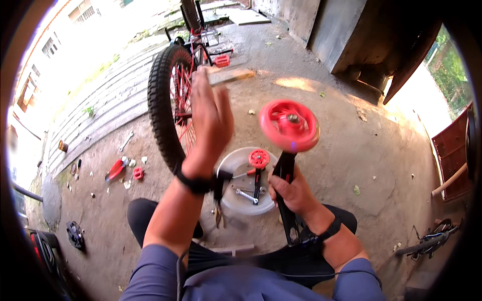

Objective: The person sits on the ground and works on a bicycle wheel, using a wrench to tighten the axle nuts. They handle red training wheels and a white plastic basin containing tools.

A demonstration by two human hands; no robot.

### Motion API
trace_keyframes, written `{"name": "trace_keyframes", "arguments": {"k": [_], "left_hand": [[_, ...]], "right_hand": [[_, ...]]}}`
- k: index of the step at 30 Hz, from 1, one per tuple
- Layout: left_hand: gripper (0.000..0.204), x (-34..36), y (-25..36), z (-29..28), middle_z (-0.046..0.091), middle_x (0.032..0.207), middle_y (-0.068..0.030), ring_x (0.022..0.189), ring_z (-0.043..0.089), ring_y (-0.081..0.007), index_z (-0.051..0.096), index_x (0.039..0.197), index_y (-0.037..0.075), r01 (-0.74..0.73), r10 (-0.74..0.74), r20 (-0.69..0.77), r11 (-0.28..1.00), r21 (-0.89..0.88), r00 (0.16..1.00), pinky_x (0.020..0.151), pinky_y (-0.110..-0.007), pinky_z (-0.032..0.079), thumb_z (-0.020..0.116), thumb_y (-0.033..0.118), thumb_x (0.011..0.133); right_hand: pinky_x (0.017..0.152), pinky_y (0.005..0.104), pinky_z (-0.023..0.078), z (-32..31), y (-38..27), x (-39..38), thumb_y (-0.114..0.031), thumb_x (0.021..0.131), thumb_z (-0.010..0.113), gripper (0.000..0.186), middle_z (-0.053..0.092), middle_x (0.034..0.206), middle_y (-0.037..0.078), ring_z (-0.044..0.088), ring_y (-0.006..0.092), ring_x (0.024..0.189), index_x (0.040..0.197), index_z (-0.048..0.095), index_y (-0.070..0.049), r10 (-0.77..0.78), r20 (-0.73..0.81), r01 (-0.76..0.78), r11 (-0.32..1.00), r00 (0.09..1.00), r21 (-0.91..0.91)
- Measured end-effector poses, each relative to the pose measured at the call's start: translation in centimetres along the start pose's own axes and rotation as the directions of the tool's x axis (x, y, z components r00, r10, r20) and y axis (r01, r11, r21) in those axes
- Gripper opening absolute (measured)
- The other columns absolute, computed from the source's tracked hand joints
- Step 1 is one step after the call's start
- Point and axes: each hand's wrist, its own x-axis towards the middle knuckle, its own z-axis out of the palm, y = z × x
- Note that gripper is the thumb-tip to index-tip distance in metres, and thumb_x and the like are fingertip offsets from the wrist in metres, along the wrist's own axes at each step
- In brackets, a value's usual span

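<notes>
My right hand (pixel 297 193) is closed around the black metal arm of a training wheel (pixel 301 143). Its red wheel points up and away from me, and the slotted end hangs near my knees. My left hand (pixel 212 123) is raised with fingers stretched out and holds nothing. It overlaps the edge of a bicycle's knobby black wheel (pixel 156 95) with red spokes; whether it touches is not clear. Between my knees a whitish round basin (pixel 232 201) holds a second training wheel (pixel 258 159), several wrenches (pixel 246 195) and a tool with an orange handle (pixel 250 172).
Pliers (pixel 218 214) and a dark-headed hammer-like tool (pixel 223 176) are by the basin. Left on the concrete lie a wrench (pixel 126 141), a red pedal (pixel 138 173) and a red piece (pixel 115 170). A wooden block (pixel 231 76) is beside the bicycle; another bicycle (pixel 432 243) is far right.
</notes>
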Motion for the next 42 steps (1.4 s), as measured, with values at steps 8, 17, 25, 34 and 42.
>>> {"name": "trace_keyframes", "arguments": {"k": [8,17,25,34,42], "left_hand": [[0.039,-0.8,1.3,0.5,0.056,0.133,-0.0264,0.128,0.05,-0.0386,0.054,0.134,0.0,-0.223,0.219,0.043,0.97,0.1,0.975,0.114,-0.044,0.032,0.043,0.014,0.099],[0.049,-2.0,2.5,1.2,0.051,0.142,-0.0233,0.137,0.043,-0.0405,0.048,0.14,-0.003,-0.408,0.405,0.05,0.908,0.097,0.913,0.118,-0.047,0.025,0.049,0.016,0.095],[0.047,-2.3,3.0,0.5,0.049,0.145,-0.0216,0.14,0.039,-0.042,0.052,0.137,-0.001,-0.297,0.294,0.115,0.955,0.004,0.949,0.118,-0.052,0.024,0.05,0.02,0.095],[0.051,-1.6,1.4,0.7,0.049,0.145,-0.0228,0.141,0.039,-0.0393,0.048,0.141,-0.002,-0.461,0.455,0.085,0.849,0.257,0.886,0.118,-0.049,0.024,0.049,0.025,0.098],[0.057,-2.6,6.1,-0.8,0.05,0.141,-0.0266,0.141,0.037,-0.0445,0.044,0.144,-0.004,-0.454,0.434,0.245,0.891,0.029,0.867,0.119,-0.045,0.023,0.051,0.026,0.096]], "right_hand": [[0.049,0.0272,0.046,1.1,-1.8,0.1,-0.011,0.09,0.063,0.026,0.056,0.079,0.004,0.056,0.0111,0.055,0.112,0.049,-0.006,0.092,-0.078,-0.087,0.995,0.993,0.054],[0.048,0.0287,0.046,0.3,-0.7,0.5,-0.007,0.091,0.061,0.036,0.055,0.086,0.005,0.056,0.0117,0.056,0.122,0.043,-0.005,0.011,-0.065,-0.015,0.998,0.998,-0.06],[0.052,0.0286,0.049,-0.5,0.6,0.4,-0.014,0.09,0.068,0.046,0.056,0.093,0.005,0.058,0.0112,0.06,0.128,0.042,-0.006,0.051,-0.034,-0.054,0.996,0.998,-0.077],[0.051,0.026,0.049,0.4,-0.4,0.6,-0.011,0.091,0.062,0.039,0.055,0.082,0.005,0.058,0.0109,0.058,0.124,0.042,-0.005,0.04,-0.072,-0.043,0.998,0.997,-0.048],[0.049,0.0271,0.047,0.2,0.6,0.2,-0.011,0.092,0.064,0.04,0.059,0.087,0.006,0.057,0.0114,0.055,0.125,0.042,-0.006,-0.179,-0.089,0.128,0.905,0.98,-0.405]]}}
